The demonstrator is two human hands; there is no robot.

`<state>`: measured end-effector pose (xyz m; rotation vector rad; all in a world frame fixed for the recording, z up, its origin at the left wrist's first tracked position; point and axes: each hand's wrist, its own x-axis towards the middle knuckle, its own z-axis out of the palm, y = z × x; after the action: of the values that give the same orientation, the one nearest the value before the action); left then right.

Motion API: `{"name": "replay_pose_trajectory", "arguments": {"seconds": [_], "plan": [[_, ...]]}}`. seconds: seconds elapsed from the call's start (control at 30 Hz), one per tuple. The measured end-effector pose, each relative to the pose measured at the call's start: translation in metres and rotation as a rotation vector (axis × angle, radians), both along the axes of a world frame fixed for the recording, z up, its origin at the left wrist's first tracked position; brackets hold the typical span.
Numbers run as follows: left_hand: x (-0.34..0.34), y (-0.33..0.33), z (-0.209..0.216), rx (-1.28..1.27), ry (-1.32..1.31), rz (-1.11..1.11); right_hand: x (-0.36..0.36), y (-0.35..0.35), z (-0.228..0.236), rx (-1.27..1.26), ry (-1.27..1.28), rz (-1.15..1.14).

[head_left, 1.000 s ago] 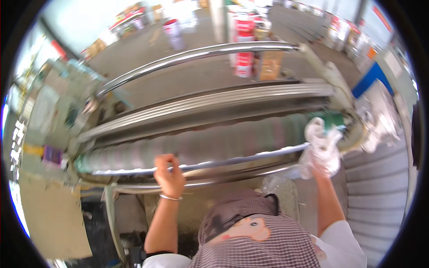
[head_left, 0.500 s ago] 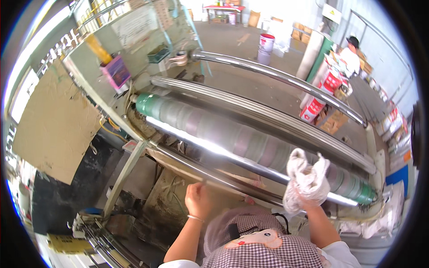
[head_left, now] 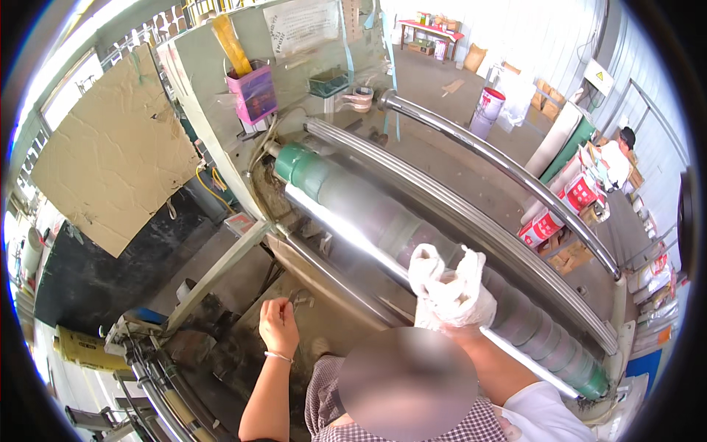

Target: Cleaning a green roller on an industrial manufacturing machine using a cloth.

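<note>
The right hand grasps a bunched white cloth, soft and creased, with two peaks standing up; it is over the long roller, though contact cannot be told. The roller is blurred grey with faint pinkish bands and green ends. The left hand is well apart, its fingers curled in. A sheet bears dark writing; a white box carries a yellow warning triangle.

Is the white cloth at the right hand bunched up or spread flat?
Bunched up: the white cloth shows thick folds, with peaks sticking up.
</note>
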<state>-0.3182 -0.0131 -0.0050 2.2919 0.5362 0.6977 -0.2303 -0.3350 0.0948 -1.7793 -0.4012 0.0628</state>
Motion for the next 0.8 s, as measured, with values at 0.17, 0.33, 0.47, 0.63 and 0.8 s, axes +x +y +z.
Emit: {"name": "replay_pose_trajectory", "arguments": {"seconds": [0.17, 0.33, 0.47, 0.63, 0.8], "plan": [[0.085, 0.080, -0.004, -0.043, -0.096, -0.034, 0.061, 0.082, -0.044, -0.273, -0.488, -0.042], [0.170, 0.168, -0.011, -0.222, -0.197, -0.134, 0.104, 0.178, -0.106, -0.598, -0.202, -0.137], [0.174, 0.224, -0.021, -0.337, -0.099, -0.159, 0.175, 0.364, 0.033, -0.650, -0.216, -0.238], [0.137, 0.289, -0.078, -0.474, 0.016, -0.045, 0.242, 0.487, 0.134, -0.992, 0.561, -0.284], [0.100, 0.330, -0.098, -0.633, 0.131, 0.160, 0.347, 0.388, -0.032, -1.035, 0.146, -0.330]]}}
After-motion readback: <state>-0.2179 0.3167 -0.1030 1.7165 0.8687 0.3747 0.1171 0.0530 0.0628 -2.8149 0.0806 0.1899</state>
